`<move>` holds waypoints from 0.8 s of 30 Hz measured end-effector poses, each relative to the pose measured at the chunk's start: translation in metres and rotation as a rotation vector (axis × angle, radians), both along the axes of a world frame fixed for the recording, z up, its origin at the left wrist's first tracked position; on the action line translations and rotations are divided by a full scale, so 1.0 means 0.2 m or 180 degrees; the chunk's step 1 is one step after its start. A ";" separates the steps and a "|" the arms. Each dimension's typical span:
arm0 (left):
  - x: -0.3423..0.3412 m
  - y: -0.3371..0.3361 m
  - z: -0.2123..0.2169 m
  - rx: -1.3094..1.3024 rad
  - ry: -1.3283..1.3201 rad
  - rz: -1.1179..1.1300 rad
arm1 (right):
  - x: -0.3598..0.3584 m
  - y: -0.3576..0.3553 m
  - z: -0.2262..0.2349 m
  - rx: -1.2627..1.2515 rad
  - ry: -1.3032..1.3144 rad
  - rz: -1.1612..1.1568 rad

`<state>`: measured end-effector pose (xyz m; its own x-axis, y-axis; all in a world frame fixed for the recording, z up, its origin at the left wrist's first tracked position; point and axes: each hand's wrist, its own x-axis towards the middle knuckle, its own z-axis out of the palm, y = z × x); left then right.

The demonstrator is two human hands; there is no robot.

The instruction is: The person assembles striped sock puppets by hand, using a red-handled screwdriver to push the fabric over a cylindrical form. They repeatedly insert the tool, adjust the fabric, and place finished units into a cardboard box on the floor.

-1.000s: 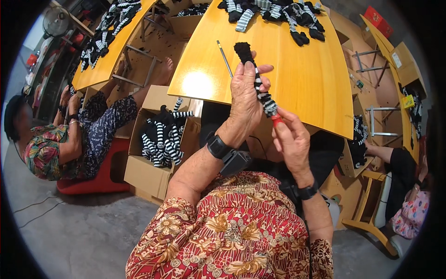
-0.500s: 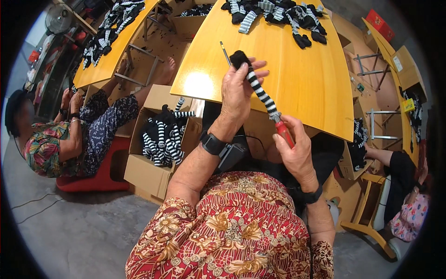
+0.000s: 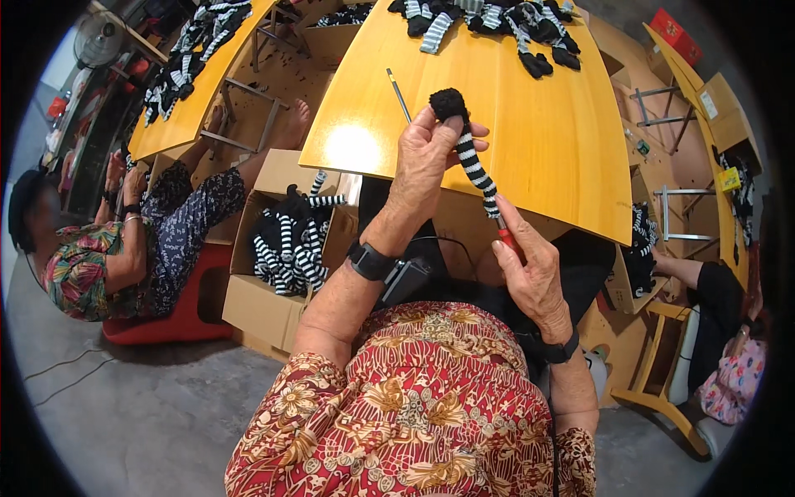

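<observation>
My left hand (image 3: 424,157) pinches a black-and-white striped knit tube (image 3: 474,170) just below its bunched black end (image 3: 449,103). The tube slopes down to the right, over the table's near edge. In my right hand (image 3: 534,269) is a red-handled screwdriver (image 3: 508,242). Its metal shaft enters the tube's lower end, and the rest of the shaft is hidden inside the knit. My right forefinger stretches along the tube's lower end. A thin dark rod with a yellow band (image 3: 397,93) shows on the table beside my left hand; its lower end is hidden.
The yellow table (image 3: 555,157) bears a pile of striped and black knit pieces (image 3: 505,25) at its far side. An open carton (image 3: 269,311) full of striped tubes stands at left. Co-workers sit on both sides, one on a red stool (image 3: 182,306), near a wooden chair (image 3: 654,364).
The knit tube has shifted slightly right, and its black end looks rounder. My right hand has moved up along it, with the forefinger now stretched out and less of the red handle showing.
</observation>
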<state>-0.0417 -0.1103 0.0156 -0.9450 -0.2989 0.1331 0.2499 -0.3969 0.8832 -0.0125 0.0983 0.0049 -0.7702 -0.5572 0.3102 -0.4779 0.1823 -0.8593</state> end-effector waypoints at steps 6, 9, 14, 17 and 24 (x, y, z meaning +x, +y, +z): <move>0.03 -0.09 0.07 0.0898 0.0599 -0.0948 | -0.01 0.13 0.02 -0.1362 -0.2719 0.0814; 0.02 -0.10 0.03 0.0534 0.0336 -0.0650 | 0.01 0.15 0.01 -0.1664 -0.3239 0.0909; 0.05 -0.09 0.04 0.0903 0.0239 -0.0659 | 0.05 0.15 0.08 -0.1017 -0.2732 0.0882; 0.06 -0.07 0.05 0.0624 0.0016 -0.0284 | 0.08 0.16 0.11 -0.0453 -0.2128 0.0608; 0.02 0.01 0.02 0.0161 0.0031 0.0470 | 0.16 0.11 0.08 0.0292 -0.0677 -0.0088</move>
<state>-0.0367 -0.1082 0.0187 -0.8890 -0.4409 0.1232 0.3172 -0.3992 0.8602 0.0204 0.1204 0.0204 -0.8283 -0.5533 0.0882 -0.2815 0.2748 -0.9194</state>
